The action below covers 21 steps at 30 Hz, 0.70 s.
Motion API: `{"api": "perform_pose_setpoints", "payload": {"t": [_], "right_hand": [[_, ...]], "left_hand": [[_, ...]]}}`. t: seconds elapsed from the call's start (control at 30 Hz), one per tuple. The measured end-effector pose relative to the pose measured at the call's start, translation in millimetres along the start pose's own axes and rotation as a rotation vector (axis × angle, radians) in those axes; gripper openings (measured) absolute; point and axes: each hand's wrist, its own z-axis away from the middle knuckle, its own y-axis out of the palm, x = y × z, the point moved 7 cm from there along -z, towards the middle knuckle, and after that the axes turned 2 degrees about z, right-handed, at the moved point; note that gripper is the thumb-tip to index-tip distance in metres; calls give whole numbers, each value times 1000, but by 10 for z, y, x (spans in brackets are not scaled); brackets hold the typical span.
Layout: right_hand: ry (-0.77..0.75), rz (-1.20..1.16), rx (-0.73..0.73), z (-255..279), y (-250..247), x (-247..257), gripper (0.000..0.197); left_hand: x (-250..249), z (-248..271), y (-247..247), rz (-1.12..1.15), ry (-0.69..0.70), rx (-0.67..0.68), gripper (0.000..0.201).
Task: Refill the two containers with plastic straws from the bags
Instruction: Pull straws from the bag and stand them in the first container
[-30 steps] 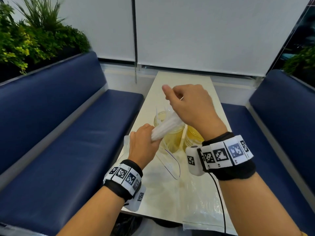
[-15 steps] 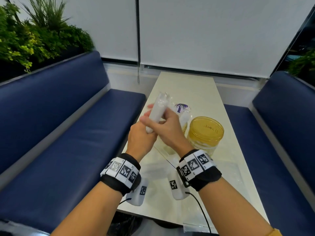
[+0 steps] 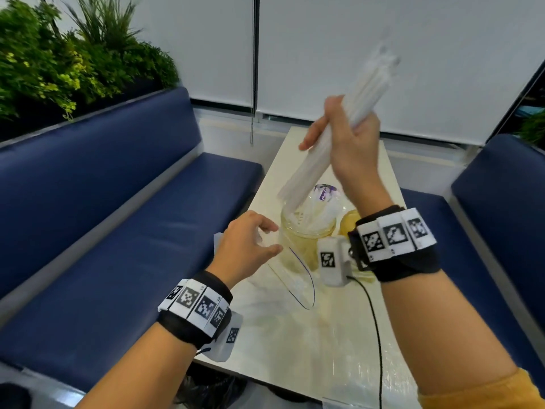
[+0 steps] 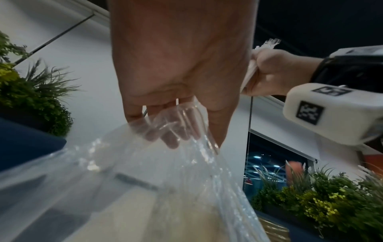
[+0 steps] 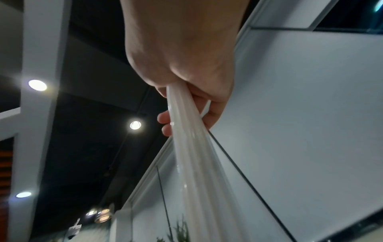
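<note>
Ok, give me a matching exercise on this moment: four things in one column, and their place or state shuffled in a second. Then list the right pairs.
Column one:
1. bundle of straws
2. left hand
3. near container
4. clear bag

Column two:
A. stands on the table with a few straws in it
B. gripped in the right hand, tilted above the containers
C. fingers loosely curled, beside the container
D. crumpled clear film under the left hand's fingers

Pairs: 1-B, 2-C, 3-A, 4-D
</note>
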Motion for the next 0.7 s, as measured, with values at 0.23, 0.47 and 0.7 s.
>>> {"api": "perform_pose_setpoints", "payload": {"t": [0.23, 0.47, 0.7], "right_hand": [[40, 259, -43, -248, -101, -934, 26], [344, 397, 45, 245, -110, -1999, 26], [190, 337, -98, 119, -295, -1802, 75]], "left_hand": [[41, -30, -121, -96, -10, 54, 45], [56, -53, -178, -89, 3, 53, 44], [29, -76, -197, -95, 20, 63, 44]]}}
